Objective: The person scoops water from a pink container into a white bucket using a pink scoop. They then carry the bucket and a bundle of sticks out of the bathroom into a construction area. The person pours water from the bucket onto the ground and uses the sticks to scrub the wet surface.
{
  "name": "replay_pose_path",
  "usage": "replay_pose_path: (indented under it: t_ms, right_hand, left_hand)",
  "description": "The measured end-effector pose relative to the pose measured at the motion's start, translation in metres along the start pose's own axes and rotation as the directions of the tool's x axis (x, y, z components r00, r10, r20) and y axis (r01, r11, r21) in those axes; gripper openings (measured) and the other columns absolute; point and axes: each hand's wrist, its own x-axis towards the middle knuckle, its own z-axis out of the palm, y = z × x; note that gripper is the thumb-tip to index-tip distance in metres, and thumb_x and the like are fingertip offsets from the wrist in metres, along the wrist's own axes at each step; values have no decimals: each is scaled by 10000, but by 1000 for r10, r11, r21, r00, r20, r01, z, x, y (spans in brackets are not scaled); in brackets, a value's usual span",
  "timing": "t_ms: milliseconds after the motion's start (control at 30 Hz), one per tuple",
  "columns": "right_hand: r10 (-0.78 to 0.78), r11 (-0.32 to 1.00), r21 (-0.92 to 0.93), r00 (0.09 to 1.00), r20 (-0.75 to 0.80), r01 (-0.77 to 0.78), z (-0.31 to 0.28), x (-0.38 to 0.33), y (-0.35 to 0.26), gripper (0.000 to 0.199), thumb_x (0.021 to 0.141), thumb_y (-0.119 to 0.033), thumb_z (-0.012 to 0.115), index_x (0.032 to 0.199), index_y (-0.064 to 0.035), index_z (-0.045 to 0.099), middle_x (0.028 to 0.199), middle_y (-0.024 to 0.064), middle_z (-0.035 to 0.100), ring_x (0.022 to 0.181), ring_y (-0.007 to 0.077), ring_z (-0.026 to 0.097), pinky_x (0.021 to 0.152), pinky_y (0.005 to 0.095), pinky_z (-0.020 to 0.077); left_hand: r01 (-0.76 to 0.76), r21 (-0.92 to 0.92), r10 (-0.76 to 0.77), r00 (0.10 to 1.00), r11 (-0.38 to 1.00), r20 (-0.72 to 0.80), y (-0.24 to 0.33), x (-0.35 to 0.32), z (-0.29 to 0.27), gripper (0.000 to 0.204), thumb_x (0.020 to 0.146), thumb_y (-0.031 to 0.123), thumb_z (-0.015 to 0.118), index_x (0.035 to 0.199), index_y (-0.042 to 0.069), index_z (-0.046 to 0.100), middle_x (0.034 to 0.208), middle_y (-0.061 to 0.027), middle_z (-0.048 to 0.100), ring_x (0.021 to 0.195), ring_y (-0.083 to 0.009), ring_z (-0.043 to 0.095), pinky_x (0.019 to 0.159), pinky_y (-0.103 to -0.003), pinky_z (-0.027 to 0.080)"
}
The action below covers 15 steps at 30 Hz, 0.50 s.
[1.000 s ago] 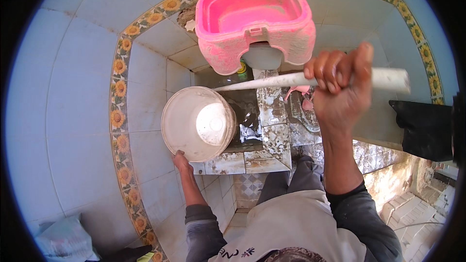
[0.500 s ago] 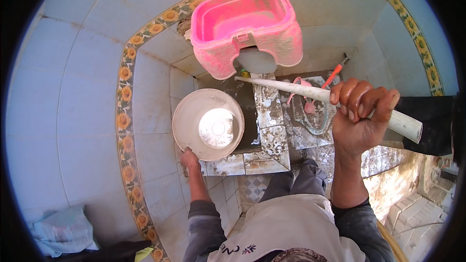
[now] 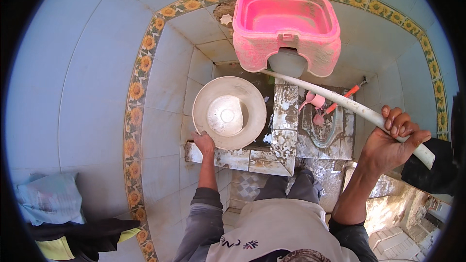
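My left hand (image 3: 203, 143) is closed on the near rim of a whitish round plastic bucket (image 3: 204, 116), which stands in a tiled basin (image 3: 228, 159). A light patch and a shadow lie across the bucket's inside. My right hand (image 3: 395, 136) is wrapped round a long white plastic pipe (image 3: 335, 97), close to its near end. The pipe slants left and away from me over the basin's dirty tiled wall (image 3: 285, 116). Its far end reaches the lower edge of a pink plastic tub (image 3: 286, 51) with an arched cut-out.
A squat toilet (image 3: 324, 140) lies right of the basin, with a pink dipper (image 3: 315, 100) and an orange-handled tool (image 3: 344, 99) over it. A pale plastic bag (image 3: 51, 199) and dark cloth (image 3: 87, 240) are at lower left. Blue tiled walls (image 3: 92, 92) surround the corner.
My view has shifted, so the tub and bucket appear farther right. My right hand is lower and farther right, still holding the pipe. My left hand stays on the bucket's rim.
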Motion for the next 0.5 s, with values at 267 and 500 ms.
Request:
replay_pose_path:
  t_ms: [267,500]
  right_hand:
    - [18,997,-80,1000,-7,-19,6,-12,25,501,1005,-493,361,678,-114,379,611,24,337,619,161,364,860,457,432]
    - [-1,994,-108,997,75,10,6,-22,55,421,1012,-430,385,761,-93,405,716,42,391,708,182,404,933,466,405]
  left_hand:
    - [-100,142,96,995,985,41,29,-22,22,260,806,38,487,1031,-90,464,1011,-273,508,979,-430,507,912,-474,372]
    - [-132,98,126,990,986,67,2,-15,37,294,804,41,476,1073,-76,450,1039,-276,483,999,-435,484,918,-479,366]
